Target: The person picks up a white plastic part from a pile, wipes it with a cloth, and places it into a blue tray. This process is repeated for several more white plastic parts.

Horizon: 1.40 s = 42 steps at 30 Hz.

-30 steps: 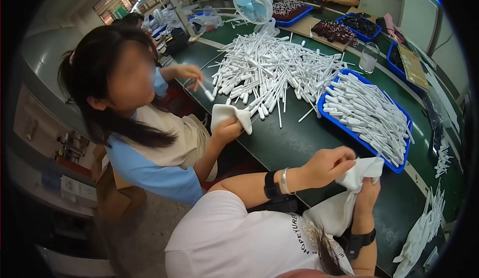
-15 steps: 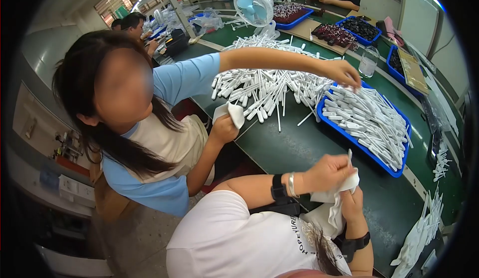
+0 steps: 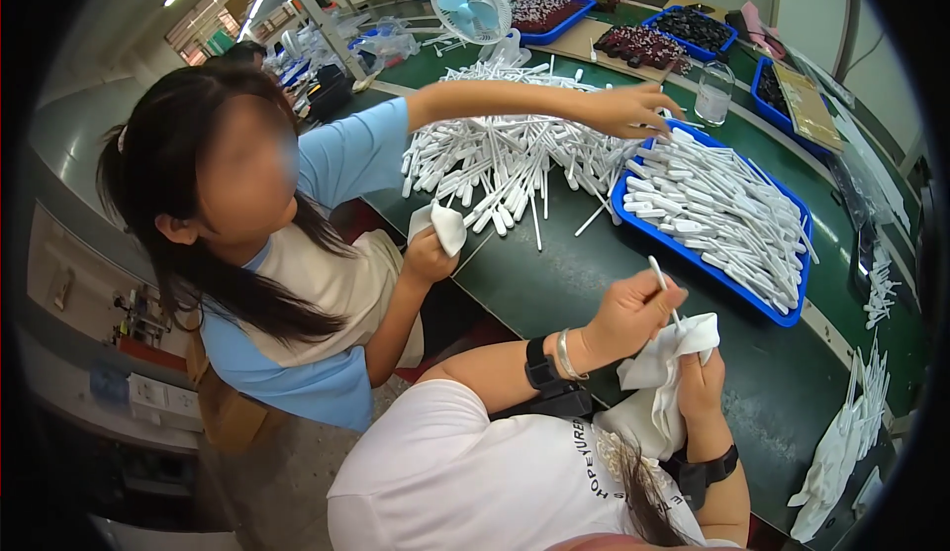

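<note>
My left hand pinches a slim white plastic stick between thumb and fingers, its upper end pointing up and away. The stick's lower end meets a white cloth bunched in my right hand, whose fingers are closed around it. Part of the cloth hangs down between my forearms. Just beyond my hands stands a blue tray heaped with white paddle-ended sticks.
At my left a co-worker holds a white cloth and reaches a hand over the tray's far corner. A big pile of white sticks lies beyond. At right are more sticks on cloth; farther off, a clear bottle and a fan.
My left hand has drawn back a little from the cloth, and more of the stick shows. The co-worker's fingers over the tray have spread and lifted. The whole view has shifted slightly.
</note>
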### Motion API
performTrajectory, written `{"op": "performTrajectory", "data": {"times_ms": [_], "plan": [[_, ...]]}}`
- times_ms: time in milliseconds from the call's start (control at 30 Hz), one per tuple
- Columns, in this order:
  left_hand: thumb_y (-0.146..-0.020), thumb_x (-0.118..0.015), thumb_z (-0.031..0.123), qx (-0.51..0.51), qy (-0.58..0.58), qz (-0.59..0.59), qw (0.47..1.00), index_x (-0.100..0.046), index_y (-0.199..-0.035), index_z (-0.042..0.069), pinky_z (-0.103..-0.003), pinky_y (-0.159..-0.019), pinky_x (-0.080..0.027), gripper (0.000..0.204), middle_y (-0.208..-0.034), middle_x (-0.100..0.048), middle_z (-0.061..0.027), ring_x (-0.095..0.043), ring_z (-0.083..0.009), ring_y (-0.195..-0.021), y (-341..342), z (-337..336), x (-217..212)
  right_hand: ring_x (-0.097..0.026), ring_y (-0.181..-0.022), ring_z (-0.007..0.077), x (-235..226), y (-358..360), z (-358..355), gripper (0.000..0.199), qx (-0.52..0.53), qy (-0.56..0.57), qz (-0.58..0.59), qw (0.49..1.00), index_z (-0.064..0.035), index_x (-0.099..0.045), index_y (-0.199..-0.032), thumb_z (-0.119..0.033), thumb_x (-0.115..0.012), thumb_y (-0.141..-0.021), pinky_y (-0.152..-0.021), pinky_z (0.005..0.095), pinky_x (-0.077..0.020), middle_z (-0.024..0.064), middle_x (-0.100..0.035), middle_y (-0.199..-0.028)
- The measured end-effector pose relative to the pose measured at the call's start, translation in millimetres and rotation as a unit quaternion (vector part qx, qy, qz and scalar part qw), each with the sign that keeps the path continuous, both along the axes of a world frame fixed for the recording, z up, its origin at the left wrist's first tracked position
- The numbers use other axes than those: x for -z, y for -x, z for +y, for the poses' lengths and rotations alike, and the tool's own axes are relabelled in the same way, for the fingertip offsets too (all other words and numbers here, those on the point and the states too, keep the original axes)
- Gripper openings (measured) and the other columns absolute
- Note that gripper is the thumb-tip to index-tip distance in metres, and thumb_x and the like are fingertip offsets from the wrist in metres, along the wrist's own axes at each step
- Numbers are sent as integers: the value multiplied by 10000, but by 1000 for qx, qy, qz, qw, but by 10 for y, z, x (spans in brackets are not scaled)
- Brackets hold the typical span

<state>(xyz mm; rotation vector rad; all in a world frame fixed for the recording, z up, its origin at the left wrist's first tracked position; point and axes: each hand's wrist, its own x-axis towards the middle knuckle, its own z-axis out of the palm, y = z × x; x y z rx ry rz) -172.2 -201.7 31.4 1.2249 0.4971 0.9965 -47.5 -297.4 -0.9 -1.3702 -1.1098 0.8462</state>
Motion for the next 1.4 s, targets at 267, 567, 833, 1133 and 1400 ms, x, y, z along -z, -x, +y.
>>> {"op": "performTrajectory", "data": {"times_ms": [267, 567, 833, 1133, 1400], "plan": [[-840, -554, 112, 21, -43, 13, 999, -541, -772, 36, -167, -385, -316, 102, -557, -483, 21, -406, -21, -426, -90, -43, 87, -578, -816, 316, 67, -44, -9, 206, -23, -95, -232, 968, 1, -545, -982, -125, -502, -824, -703, 335, -444, 162, -586, -891], [-821, -577, 115, -11, -7, -22, 1000, -546, -757, 58, -202, -398, -340, 91, -567, -509, 6, -439, -65, -427, 84, -1, 72, -579, -793, 235, 77, 35, 26, 233, 30, -49, -101, 993, 7, -541, -990, -170, -483, -851, -719, 326, -446, 108, -594, -887], [-696, -606, 133, -55, -569, 158, 805, -552, -727, 108, -295, -454, -364, 67, -609, -477, -16, -486, -199, -524, 9, -34, 139, -564, -771, 131, 146, -69, 90, 273, -24, 86, 304, 949, 11, -529, -978, -231, -456, -875, -687, 254, -454, 73, -579, -884], [-730, -572, 125, 35, -627, 146, 764, -568, -798, 93, -292, -502, -391, 75, -665, -495, 7, -512, -159, -577, 100, 180, 207, -589, -788, 196, -46, 20, 21, 250, -41, 140, 414, 898, 11, -520, -974, -193, -437, -855, -712, 307, -489, 105, -582, -895], [-896, -399, 247, 182, 227, -84, 953, -493, -961, 50, -305, -658, -485, 228, -876, -547, -98, -559, -202, -752, 486, 420, 351, -514, -1025, 263, -11, -259, 161, 430, -29, 18, 513, 858, -28, -426, -1187, -329, -341, -892, -898, 381, -399, 135, -513, -1141]]}}
